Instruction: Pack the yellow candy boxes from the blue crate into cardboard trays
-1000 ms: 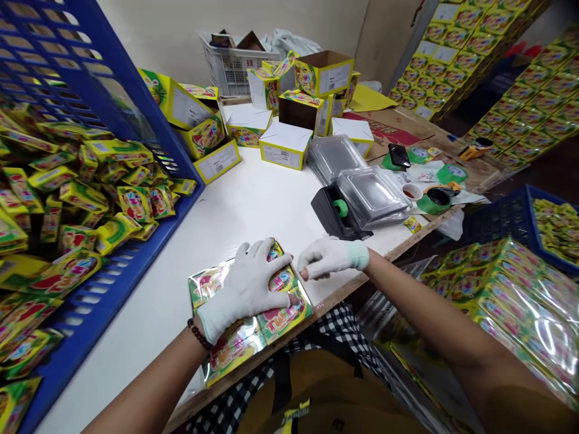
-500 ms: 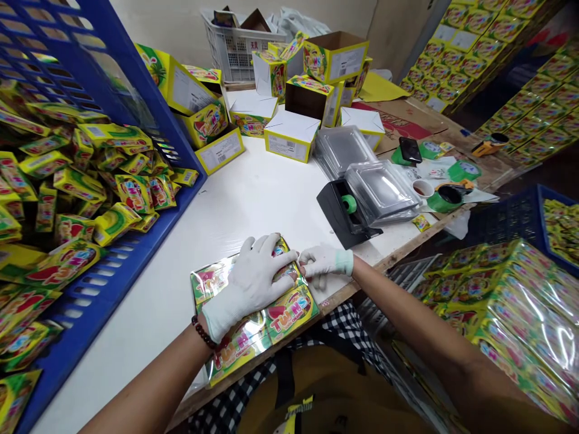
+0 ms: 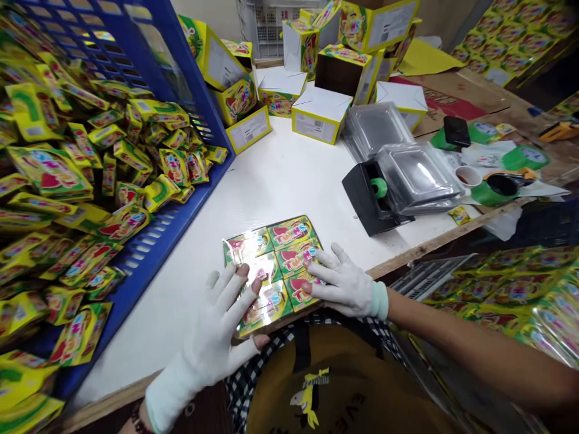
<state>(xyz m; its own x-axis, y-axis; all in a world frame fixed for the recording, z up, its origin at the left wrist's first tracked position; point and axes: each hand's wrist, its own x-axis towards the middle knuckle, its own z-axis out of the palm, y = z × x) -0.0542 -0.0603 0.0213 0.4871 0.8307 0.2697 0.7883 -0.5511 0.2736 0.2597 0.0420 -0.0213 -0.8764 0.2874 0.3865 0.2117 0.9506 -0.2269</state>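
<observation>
A flat pack of yellow-green snack packets sealed in shiny clear wrap [image 3: 271, 265] lies at the near edge of the white table [image 3: 280, 181]. My left hand [image 3: 217, 331], in a white glove with open fingertips, rests flat with fingers spread on the pack's near left corner. My right hand [image 3: 344, 283], gloved the same way, lies flat with fingers stretched on the pack's right side. Neither hand grips anything.
A blue crate [image 3: 181, 181] full of loose packets stands at the left. Open yellow cartons [image 3: 321, 114] crowd the far side. A black tape dispenser [image 3: 368, 202], clear plastic trays [image 3: 416, 175], tape rolls [image 3: 493, 190] and a phone [image 3: 456, 129] sit at the right. Wrapped packs [image 3: 515, 283] are stacked lower right.
The view tilted down and closer. The pack has turned and both hands have slid to its near corners, the right hand opening from a pinch to lie flat.
</observation>
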